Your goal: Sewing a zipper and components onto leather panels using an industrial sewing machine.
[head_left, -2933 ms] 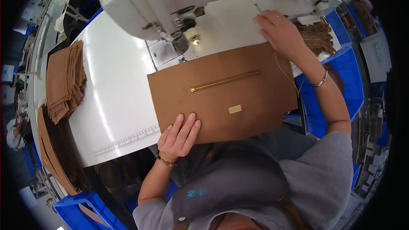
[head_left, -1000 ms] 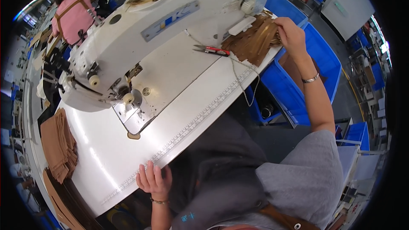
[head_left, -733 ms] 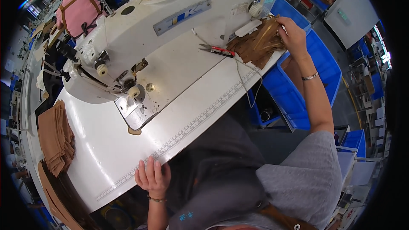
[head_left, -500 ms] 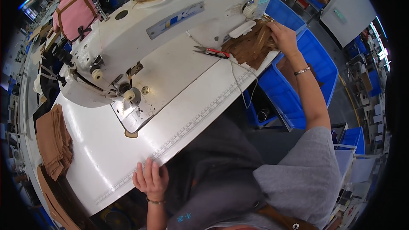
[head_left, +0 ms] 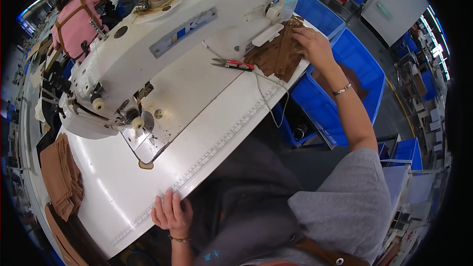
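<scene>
My right hand (head_left: 315, 47) reaches to the far right of the white sewing table (head_left: 197, 133). Its bent fingertips are closed at the upper end of a flat brown strip (head_left: 283, 54), over a pile of similar brown pieces (head_left: 263, 56); the thumb is mostly hidden. Beside that pile lie red-handled thread snips (head_left: 234, 64) and a loose pale cord (head_left: 263, 101). Resting at the table's near edge, by the printed ruler (head_left: 207, 155), my left hand (head_left: 172, 214) is open and holds nothing. A white sewing machine (head_left: 197, 24) stands across the table.
Stacked brown fabric pieces (head_left: 61, 175) lie at the table's left end. Blue bins (head_left: 364, 79) stand against the right side, one with brown material inside. Beyond the machine, a person in a pink top (head_left: 79, 27) sits at another bench.
The whole view has shifted, so the machine and table sit slightly further left and lower. My right hand stays at the pile, where the strip now shows straighter. My left hand remains at the edge.
</scene>
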